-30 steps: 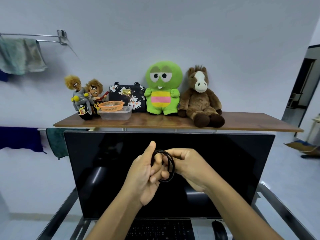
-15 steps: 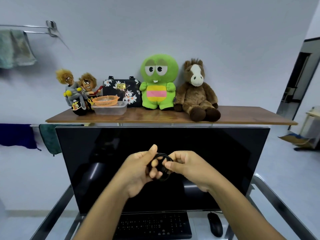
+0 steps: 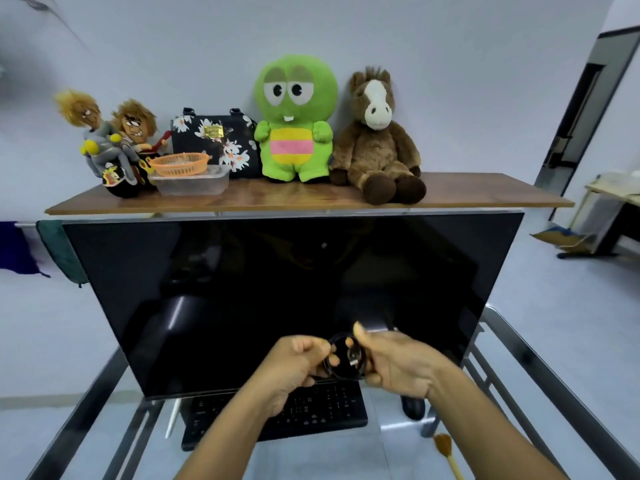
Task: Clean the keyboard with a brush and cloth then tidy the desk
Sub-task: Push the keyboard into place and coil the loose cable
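A coiled black cable (image 3: 346,356) hangs between my two hands, just above the far edge of the black keyboard (image 3: 311,415). My left hand (image 3: 298,362) grips the coil's left side. On the coil's right side sits my right hand (image 3: 398,362), thumb up. The keyboard lies on the glass desk (image 3: 346,455) in front of the dark monitor (image 3: 294,299). A small brush (image 3: 445,448) with tan bristles lies on the glass at the lower right. A black mouse (image 3: 412,407) shows partly behind my right wrist. No cloth is visible on the desk.
A white pen-like stick (image 3: 172,419) lies left of the keyboard. Above the monitor a wooden shelf (image 3: 485,199) carries plush toys, a floral bag (image 3: 214,140) and an orange basket (image 3: 179,163) in a clear tub. Metal desk rails run along both sides.
My view has tilted down and my hands have dropped lower with the coiled cable, from mid-screen to just above the keyboard. The brush and more of the desk have come into view.
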### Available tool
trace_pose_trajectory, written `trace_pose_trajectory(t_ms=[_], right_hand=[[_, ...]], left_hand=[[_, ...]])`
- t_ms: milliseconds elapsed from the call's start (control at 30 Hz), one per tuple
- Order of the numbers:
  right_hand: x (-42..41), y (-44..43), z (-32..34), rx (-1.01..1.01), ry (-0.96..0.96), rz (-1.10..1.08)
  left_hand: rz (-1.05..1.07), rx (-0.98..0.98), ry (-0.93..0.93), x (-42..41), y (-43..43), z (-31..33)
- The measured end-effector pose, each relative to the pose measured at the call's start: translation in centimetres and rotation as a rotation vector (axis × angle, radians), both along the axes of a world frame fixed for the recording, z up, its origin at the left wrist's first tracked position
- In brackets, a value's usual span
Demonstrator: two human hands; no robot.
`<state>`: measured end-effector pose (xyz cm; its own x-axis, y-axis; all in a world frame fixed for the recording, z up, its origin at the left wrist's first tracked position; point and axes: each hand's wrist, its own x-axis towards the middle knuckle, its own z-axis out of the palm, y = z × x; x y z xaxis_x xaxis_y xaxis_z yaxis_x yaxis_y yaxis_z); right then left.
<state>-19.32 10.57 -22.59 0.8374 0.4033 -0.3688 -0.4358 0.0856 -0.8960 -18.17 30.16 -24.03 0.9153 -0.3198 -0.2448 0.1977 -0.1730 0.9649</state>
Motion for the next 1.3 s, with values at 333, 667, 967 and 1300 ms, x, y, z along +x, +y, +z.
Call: trace_pose_trajectory(t_ms=[333,667,967,1300], right_hand=[[0.5,-5.8,-12.2,-0.583,0.102,-0.291],[2.5,-8.0,-21.4,-0.983,-0.074,-0.178],[4.4,-8.5,-24.5,-1.294,-0.290,-0.129],[-0.2,-7.9,-24.7,-1.297,-0.373,-0.351]], left_hand=[[-0.006,0.262,0.231,2.8,-8.8,-12.6],[0.026,0.480,0.231,4.9,-12.9,-21.5],[-0.258,0.801,0.028,7.3,-14.8,-21.8],[-0.326,1.009,-0.980,4.3,-12.2,-26.2]])
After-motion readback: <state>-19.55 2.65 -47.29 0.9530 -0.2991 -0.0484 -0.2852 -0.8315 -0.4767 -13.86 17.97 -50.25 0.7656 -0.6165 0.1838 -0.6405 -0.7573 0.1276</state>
